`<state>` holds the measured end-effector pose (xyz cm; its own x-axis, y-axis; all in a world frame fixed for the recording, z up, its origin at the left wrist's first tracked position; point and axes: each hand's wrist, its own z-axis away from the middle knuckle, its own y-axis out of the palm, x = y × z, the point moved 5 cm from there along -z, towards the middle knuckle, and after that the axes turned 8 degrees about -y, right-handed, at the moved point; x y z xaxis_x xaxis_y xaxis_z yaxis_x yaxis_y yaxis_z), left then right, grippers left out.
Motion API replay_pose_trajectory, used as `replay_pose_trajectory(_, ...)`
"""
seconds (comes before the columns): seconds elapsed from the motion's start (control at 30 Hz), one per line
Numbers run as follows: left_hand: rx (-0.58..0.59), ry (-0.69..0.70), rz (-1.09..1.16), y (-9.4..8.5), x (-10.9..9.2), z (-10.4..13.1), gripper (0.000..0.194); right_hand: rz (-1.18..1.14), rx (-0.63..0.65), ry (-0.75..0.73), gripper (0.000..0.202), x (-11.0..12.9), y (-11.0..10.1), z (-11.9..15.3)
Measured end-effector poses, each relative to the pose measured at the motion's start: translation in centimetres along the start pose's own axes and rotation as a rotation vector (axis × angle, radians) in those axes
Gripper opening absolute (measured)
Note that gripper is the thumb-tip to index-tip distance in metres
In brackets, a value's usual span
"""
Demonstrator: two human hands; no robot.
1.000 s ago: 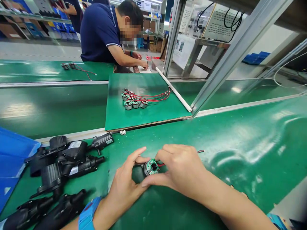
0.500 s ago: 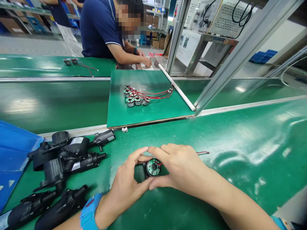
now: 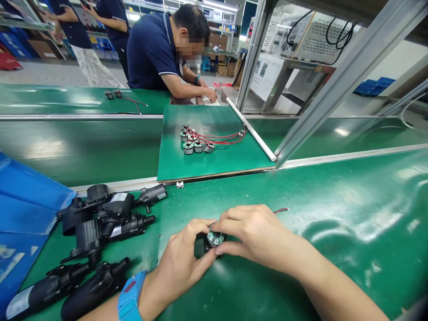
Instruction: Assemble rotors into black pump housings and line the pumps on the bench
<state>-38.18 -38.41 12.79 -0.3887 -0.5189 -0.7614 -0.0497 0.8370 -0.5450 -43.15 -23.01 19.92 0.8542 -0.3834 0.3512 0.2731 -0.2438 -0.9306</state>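
Both of my hands meet around a small round motor part with a green circuit board on top, low over the green table. My left hand grips its left side between thumb and fingers. From the right, my right hand pinches the same part at its rim. A red and black wire sticks out beyond my right hand. What lies beneath the part is mostly hidden by my fingers.
Black pump-like housings lie in a pile at the left beside a blue bin. Several motors with red wires sit on a green board ahead. A person works across the line, near a metal post.
My fingers have closed in tighter around the round part, the right hand's fingertips now at its rim. The view has shifted, so the surroundings sit slightly further right and lower.
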Motion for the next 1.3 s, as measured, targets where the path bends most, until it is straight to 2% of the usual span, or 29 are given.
replay_pose_trajectory(0.13,0.015,0.044,0.001,0.0,-0.2,-0.1,0.035,0.030,0.057,0.050,0.037,0.2,-0.1,0.0)
replay_pose_trajectory(0.33,0.163,0.060,-0.142,0.3,-1.0,-0.3,0.028,0.099,0.078,0.075,0.027,0.6,-0.1,0.1)
replay_pose_trajectory(0.47,0.110,0.124,-0.200,-0.3,-1.4,-0.2,0.026,0.110,0.035,0.078,0.030,1.0,-0.2,0.0)
replay_pose_trajectory(0.67,0.120,0.077,-0.215,-0.3,-1.1,-0.4,0.027,0.160,0.063,0.095,0.030,1.5,0.5,-0.8)
replay_pose_trajectory(0.77,0.198,0.010,-0.224,-0.1,-1.1,-1.1,0.028,0.122,0.058,0.151,0.032,0.5,0.7,-0.8)
replay_pose_trajectory(0.83,0.203,-0.019,-0.297,-0.8,-0.9,-1.8,0.030,0.033,0.026,0.196,0.031,-0.8,1.1,-0.2)
replay_pose_trajectory(0.87,0.156,-0.023,-0.379,-1.7,-0.7,-2.3,0.036,-0.018,-0.004,0.223,0.031,-1.7,1.3,0.4)
replay_pose_trajectory(0.97,-0.092,-0.067,-0.777,-5.5,0.9,-3.4,0.050,-0.147,-0.092,0.362,0.028,-4.6,2.7,2.6)
replay_pose_trajectory(1.03,-0.183,-0.119,-1.049,-7.7,2.5,-3.7,0.050,-0.229,-0.121,0.453,0.035,-6.1,3.9,4.2)
replay_pose_trajectory(1.1,-0.147,-0.133,-1.225,-8.7,4.0,-3.7,0.050,-0.292,-0.126,0.504,0.041,-6.9,5.0,5.4)
replay_pose_trajectory(1.17,-0.072,-0.120,-1.307,-8.8,4.9,-3.7,0.050,-0.294,-0.155,0.524,0.037,-7.0,5.2,6.1)
replay_pose_trajectory(1.23,-0.016,-0.102,-1.308,-8.4,5.0,-3.6,0.047,-0.235,-0.214,0.515,0.038,-6.8,4.5,6.4)
replay_pose_trajectory(1.3,0.019,-0.102,-1.247,-7.9,4.5,-3.5,0.038,-0.170,-0.280,0.450,0.055,-6.5,3.3,6.1)
